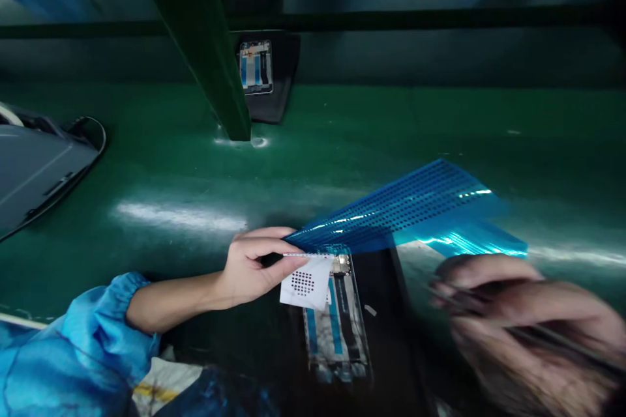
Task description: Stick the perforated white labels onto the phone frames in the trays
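Observation:
My left hand (257,267) pinches a strip of blue film (391,208) with rows of small dark dots, and a white sheet (298,290) with a round patch of dark dots. The film stretches to the right, above the far end of an opened phone (337,332). That phone lies on a dark mat (386,339), its inner parts showing, and the white sheet hides part of its upper left. To the right of the mat, my right hand (518,326) is closed around thin, dark tweezers (552,339), blurred by motion.
A second opened phone (257,68) rests on a black pad (276,107) beyond a green post (195,39). At left stands a grey device (39,169) with a black cable (100,137). A small pale scrap (370,310) lies beside the near phone.

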The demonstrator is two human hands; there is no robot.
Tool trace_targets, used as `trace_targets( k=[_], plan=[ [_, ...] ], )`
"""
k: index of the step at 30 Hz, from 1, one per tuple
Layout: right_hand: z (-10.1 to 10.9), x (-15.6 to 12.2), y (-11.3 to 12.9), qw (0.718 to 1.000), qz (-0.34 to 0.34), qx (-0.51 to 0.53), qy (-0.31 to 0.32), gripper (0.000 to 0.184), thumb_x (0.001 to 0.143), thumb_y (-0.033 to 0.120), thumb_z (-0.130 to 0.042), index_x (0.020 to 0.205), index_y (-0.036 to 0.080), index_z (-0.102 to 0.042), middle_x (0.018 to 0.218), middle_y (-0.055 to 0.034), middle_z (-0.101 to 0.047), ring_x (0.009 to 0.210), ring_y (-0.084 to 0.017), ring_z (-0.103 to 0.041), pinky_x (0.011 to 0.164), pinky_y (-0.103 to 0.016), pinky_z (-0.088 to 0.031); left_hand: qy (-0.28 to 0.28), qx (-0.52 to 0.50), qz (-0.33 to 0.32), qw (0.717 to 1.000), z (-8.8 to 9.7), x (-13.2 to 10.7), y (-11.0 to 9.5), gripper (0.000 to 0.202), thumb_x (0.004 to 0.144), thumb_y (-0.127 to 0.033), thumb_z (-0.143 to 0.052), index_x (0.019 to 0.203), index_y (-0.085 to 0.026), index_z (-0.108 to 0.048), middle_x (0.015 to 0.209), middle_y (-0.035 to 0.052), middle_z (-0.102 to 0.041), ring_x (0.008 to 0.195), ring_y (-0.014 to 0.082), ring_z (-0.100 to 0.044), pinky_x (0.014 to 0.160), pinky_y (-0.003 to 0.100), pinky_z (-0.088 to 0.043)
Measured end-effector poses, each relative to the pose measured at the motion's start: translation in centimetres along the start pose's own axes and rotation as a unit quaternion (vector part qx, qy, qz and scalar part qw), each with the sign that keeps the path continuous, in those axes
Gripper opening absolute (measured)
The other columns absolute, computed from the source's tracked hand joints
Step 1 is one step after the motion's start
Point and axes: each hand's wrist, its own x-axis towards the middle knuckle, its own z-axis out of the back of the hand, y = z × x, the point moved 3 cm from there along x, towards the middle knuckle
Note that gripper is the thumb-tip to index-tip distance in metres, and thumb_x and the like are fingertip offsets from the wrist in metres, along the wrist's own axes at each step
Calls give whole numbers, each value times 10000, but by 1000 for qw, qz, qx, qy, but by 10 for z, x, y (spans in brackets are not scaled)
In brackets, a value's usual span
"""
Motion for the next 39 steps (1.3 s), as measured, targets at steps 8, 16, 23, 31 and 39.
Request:
trace_targets(
  k=[8,16,23,31,39],
  plan=[
    [-28,-1,5,989,79,17,121,243,873,147,-844,847,319,-674,864,51,-864,686,-192,-839,682,-270,-752,50,-52,-41,997,-15,-2,-4,75,900,-169,-883,830,-155,-859,807,88,-857,634,159,-800,605,175,-624],
    [-36,-10,6,997,26,-33,64,223,881,236,-865,816,351,-686,892,66,-865,692,-228,-840,640,-344,-763,62,-38,-43,996,-14,-5,-3,94,933,-209,-866,855,-155,-855,828,106,-855,638,169,-802,609,192,-631],
    [-35,-7,2,992,79,-22,101,226,868,226,-889,835,351,-703,902,57,-876,679,-232,-844,611,-307,-755,66,-53,-35,996,-15,-5,-2,31,907,-166,-871,880,-181,-870,831,89,-853,631,167,-791,592,198,-620],
    [-42,-11,9,998,24,-27,60,230,864,260,-897,784,358,-705,883,52,-869,693,-244,-837,622,-351,-754,60,-56,-39,996,-16,-4,-3,30,890,-146,-879,869,-168,-876,812,107,-847,616,182,-791,573,200,-621],
    [-35,-8,2,996,39,-13,74,214,833,265,-916,767,364,-738,872,40,-872,649,-257,-830,581,-338,-752,63,-45,-40,996,-15,-4,-4,59,908,-158,-870,852,-139,-865,815,109,-847,624,171,-790,586,192,-620]
  ],
)
